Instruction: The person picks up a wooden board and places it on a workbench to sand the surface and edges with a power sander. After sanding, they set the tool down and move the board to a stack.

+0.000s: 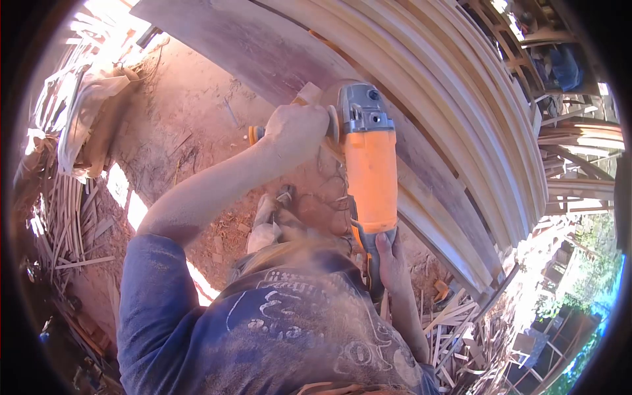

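Observation:
An orange power tool with a grey metal head (371, 174) lies lengthwise in front of my body, its head toward the wood. My left hand (297, 130) is closed round the side handle beside the head; an orange end of that handle shows left of the wrist. Around the dark rear grip of the tool, my right hand (390, 263) is closed, thumb along its side. The tool's head is at the edge of a curved wooden piece (421, 141), part of a stack of long curved boards (454, 85). The disc is mostly hidden.
A wide flat board (224, 36) runs along the top. Wood scraps (454, 329) lie at the lower right, and thin offcuts (69, 217) pile up at the left near a pale sack (92, 115). Dusty ground (191, 125) shows between.

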Demonstrator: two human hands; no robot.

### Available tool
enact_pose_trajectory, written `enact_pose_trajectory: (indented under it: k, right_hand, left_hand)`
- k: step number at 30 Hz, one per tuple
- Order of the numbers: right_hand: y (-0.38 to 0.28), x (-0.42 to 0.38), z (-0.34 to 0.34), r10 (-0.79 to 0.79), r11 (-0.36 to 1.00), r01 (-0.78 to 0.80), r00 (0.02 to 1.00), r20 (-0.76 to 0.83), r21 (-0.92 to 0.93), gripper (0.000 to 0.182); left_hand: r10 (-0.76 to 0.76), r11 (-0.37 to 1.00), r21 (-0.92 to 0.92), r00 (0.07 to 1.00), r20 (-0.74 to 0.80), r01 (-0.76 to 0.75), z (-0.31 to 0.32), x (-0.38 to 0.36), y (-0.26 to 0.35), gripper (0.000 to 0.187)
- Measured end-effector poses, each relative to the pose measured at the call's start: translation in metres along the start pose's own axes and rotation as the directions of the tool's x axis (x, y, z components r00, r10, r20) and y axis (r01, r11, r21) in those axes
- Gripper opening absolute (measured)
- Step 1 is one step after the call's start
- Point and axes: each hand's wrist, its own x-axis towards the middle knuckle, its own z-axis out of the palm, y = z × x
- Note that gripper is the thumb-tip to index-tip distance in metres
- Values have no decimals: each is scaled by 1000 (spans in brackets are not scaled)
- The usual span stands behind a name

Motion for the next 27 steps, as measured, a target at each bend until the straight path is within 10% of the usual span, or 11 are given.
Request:
enact_pose_trajectory:
  k: [7,14,17,20,27]
  right_hand:
    - [-33,23,18,133,977,-117,988,81,-179,75]
    - [72,-86,-31,24,997,-42,960,-280,-59,63]
    - [96,-144,-40,431,868,-279,834,-344,410,55]
    - [121,-155,-38,466,799,-170,781,-416,576,54]
    - [122,-134,-30,361,875,-175,857,-369,451,54]
  left_hand:
    - [-103,995,-3,994,41,104,-9,-5,-38,17]
    - [288,943,-193,955,72,-270,33,-2,81,15]
    - [550,825,-227,827,113,-518,58,18,153,16]
    - [684,729,-152,721,115,-667,69,38,208,17]
    - [541,837,-104,841,12,-537,59,28,143,24]
